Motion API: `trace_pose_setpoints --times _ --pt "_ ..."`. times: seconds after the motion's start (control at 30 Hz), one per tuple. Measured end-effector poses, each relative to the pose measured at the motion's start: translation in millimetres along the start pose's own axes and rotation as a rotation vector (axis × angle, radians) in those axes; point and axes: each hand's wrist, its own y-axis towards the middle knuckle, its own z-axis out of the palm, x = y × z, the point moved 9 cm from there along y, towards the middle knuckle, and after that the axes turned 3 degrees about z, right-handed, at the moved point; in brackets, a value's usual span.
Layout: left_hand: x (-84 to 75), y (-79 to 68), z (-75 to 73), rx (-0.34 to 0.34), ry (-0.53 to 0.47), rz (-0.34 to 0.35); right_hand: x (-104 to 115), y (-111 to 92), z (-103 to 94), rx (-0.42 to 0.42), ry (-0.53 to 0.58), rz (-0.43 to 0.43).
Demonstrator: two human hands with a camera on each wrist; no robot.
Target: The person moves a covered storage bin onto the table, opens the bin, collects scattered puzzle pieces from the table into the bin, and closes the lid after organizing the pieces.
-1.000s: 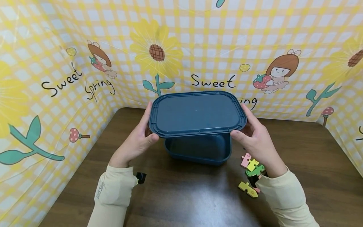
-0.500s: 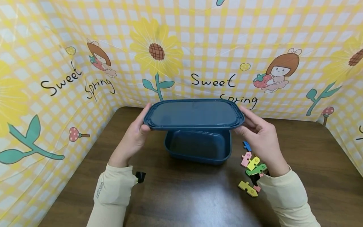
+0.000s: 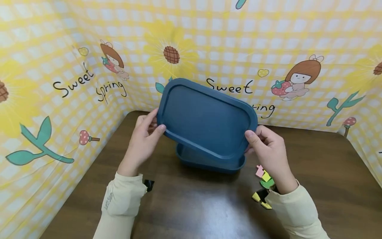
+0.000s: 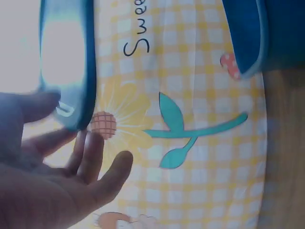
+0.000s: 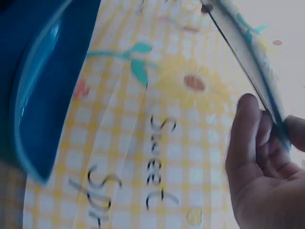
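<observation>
Both hands hold a dark blue rectangular lid (image 3: 206,119) in the air, its broad face turned to the head camera and its left end higher than its right. My left hand (image 3: 140,142) pinches the left end, thumb on the near face. At the lower right corner, my right hand (image 3: 270,152) grips the edge with thumb in front and fingers behind. Below the lid stands a matching blue box (image 3: 209,166) on the table, partly hidden by it. The left wrist view shows the lid's end (image 4: 71,62) between thumb and fingers; the right wrist view shows its thin edge (image 5: 248,67).
Several coloured puzzle pieces (image 3: 266,183), pink, yellow and green, lie on the brown wooden table (image 3: 191,202) beside my right wrist, which covers some of them. A checked yellow and white cloth (image 3: 232,46) with flower prints hangs behind and at the sides.
The lid has been turned over from its ribbed face to the smooth rimmed one. It has risen at the left and tilted. The box stays in place; the head view has shifted slightly.
</observation>
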Motion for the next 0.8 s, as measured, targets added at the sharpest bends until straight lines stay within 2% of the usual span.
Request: trace_pose_setpoints --times 0.13,0.27,0.4,0.5,0.57,0.67,0.8 --pt "9.1 -1.3 -16.3 -0.07 -0.099 -0.041 -1 -5 26.2 0.129 0.152 0.061" --pt "24.1 -6.7 -32.6 -0.074 -0.152 -0.101 -2 -16 58.6 0.281 0.277 0.121" --pt "45.5 -13.5 -53.9 -0.049 -0.059 -0.147 -7 -36 101.6 0.476 0.378 0.211" --pt "64.9 -18.5 -68.7 -0.017 0.047 -0.186 -11 -53 132.0 0.565 0.408 0.282" --pt "76.2 -20.4 -76.2 0.007 0.108 -0.205 -16 -62 149.1 0.589 0.392 0.327" --pt "87.6 -20.6 -84.3 0.041 0.177 -0.215 -23 -73 169.7 0.608 0.286 0.356" --pt "94.9 -17.4 -90.7 0.093 0.243 -0.226 -29 -79 190.0 0.631 0.08 0.295"
